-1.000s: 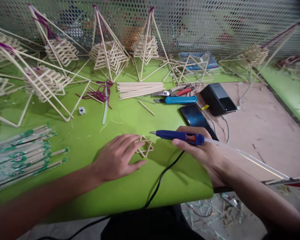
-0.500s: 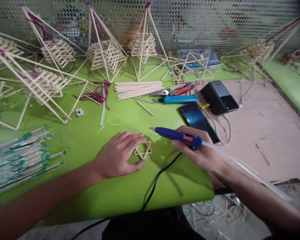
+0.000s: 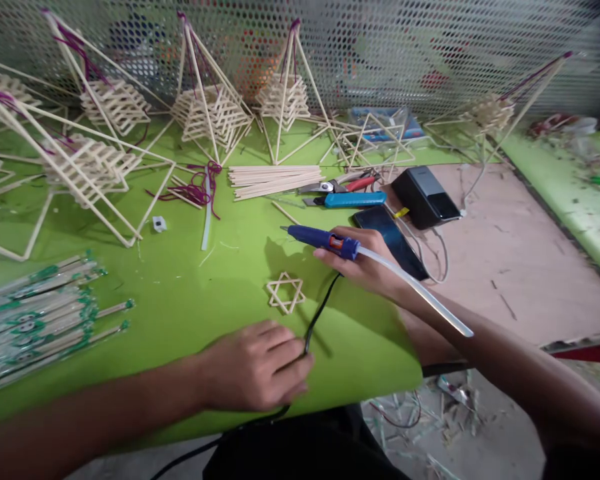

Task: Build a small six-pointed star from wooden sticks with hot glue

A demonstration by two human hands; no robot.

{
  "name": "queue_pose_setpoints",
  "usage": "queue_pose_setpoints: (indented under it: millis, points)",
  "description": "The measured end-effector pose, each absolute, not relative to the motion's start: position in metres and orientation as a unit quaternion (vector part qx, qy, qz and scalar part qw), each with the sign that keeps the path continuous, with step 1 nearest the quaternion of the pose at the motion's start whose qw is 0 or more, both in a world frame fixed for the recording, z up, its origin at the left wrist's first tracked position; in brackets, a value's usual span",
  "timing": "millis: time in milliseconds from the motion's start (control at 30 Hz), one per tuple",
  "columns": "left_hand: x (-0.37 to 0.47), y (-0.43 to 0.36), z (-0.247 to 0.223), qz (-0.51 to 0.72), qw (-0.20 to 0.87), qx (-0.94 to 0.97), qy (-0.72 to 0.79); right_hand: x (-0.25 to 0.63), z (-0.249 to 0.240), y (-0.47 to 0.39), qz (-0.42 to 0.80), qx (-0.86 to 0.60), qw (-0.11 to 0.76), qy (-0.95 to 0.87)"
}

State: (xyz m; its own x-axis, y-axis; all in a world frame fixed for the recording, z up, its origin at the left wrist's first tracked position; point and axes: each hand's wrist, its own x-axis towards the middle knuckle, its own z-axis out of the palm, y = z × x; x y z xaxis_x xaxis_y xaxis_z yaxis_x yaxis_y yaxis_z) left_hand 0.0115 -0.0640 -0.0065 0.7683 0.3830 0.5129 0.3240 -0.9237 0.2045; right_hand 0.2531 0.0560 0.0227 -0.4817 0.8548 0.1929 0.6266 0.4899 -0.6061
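My right hand (image 3: 363, 257) is wrapped round a blue glue gun (image 3: 310, 237), its nozzle pointing left and a long clear glue stick (image 3: 420, 290) trailing from its back. A small six-pointed star of thin sticks (image 3: 285, 293) lies flat on the green table, below and left of the nozzle. Nearer the table's front edge, my left hand (image 3: 263, 365) has its fingers curled over the black cable (image 3: 316, 317), which runs under them.
Stick pyramids (image 3: 207, 120) with purple string line the back, before a perforated metal screen. Loose sticks (image 3: 275, 180), a blue cutter (image 3: 355, 199), a phone (image 3: 393, 240) and a black box (image 3: 425, 198) lie beyond my hands. Wrapped sticks (image 3: 35, 320) lie at left.
My left hand has left the star and moved down toward the table's front edge, onto the cable. My right hand has shifted left and slightly up with the glue gun.
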Motion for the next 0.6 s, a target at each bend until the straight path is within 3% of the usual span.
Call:
queue_pose_setpoints:
  millis: [300,600]
  points:
    - [0.052,-0.081,0.010,0.189,0.021,0.976,0.110,0.247,0.027,0.051,0.245,-0.533,0.261,-0.767]
    - [0.089,-0.095,-0.001,0.193,-0.051,0.976,0.084,0.252,0.014,0.043,0.338,-0.591,0.325,-0.656]
